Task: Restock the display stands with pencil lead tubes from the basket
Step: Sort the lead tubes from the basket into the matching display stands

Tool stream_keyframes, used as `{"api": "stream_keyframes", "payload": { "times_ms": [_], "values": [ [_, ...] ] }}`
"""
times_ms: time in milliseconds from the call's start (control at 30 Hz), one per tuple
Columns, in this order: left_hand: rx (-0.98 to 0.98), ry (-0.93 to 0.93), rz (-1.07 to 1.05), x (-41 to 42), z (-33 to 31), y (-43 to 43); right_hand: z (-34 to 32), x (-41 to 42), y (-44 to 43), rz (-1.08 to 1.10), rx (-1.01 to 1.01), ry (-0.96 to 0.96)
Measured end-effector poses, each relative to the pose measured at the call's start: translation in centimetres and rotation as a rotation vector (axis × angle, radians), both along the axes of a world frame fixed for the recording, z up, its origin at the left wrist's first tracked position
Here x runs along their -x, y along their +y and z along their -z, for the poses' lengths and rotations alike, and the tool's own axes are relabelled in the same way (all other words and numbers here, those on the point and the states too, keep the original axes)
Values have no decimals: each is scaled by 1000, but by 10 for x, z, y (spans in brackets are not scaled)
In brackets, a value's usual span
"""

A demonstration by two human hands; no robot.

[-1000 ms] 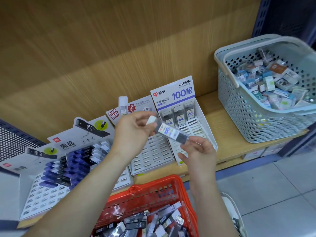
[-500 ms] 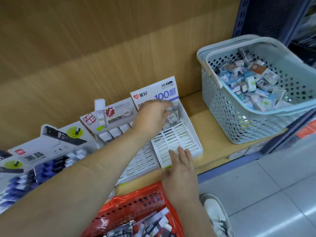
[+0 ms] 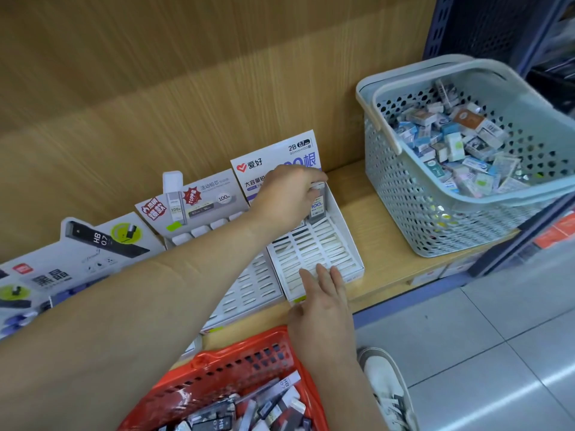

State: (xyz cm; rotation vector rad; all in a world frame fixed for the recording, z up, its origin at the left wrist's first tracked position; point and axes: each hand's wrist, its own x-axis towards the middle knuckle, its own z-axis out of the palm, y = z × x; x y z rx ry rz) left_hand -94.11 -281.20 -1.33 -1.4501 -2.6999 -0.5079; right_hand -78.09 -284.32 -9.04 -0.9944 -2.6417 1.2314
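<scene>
Right at the back row of the white slotted stand (image 3: 312, 253), the left hand (image 3: 289, 194) pinches the cap of a lead tube (image 3: 317, 208), fingers curled down over its top. The tube stands upright at the right end of that row, against the printed card at the stand's back. The right hand (image 3: 323, 306) lies flat, fingers straight and together, its tips resting on the stand's front edge and holding nothing. Below the arms, the red basket (image 3: 236, 359) holds a jumble of loose tubes (image 3: 267, 405), dark and grey. Just left of the white stand is the middle stand (image 3: 252, 284), with a row of white caps (image 3: 200, 231) at its back, and further left a third stand (image 3: 77, 259), partly blurred. All three sit on the wooden shelf (image 3: 382, 234). Off to the right on that shelf, a grey-blue basket (image 3: 420, 209) is heaped with small boxes (image 3: 451, 144). A white shoe (image 3: 385, 387) shows on the tiled floor (image 3: 497, 337).
</scene>
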Motion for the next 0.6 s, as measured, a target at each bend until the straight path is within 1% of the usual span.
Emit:
{"api": "stream_keyframes", "payload": {
  "times_ms": [67,133,233,400,500,600],
  "values": [
    [7,23,12,-1,6,-3,0,0,0,-4,3,-1],
    [4,83,26,1,10,-4,0,0,1,-9,9,-1],
    [-60,111,19,7,12,-2,3,-1,0,-7,18,15],
    [-9,214,61,12,18,1,7,-2,0,3,22,46],
    [-62,166,-10,5,10,-2,2,0,1,62,45,113],
    [-184,50,-86,-14,-6,-24,-13,1,4,142,85,268]
  ]
}}
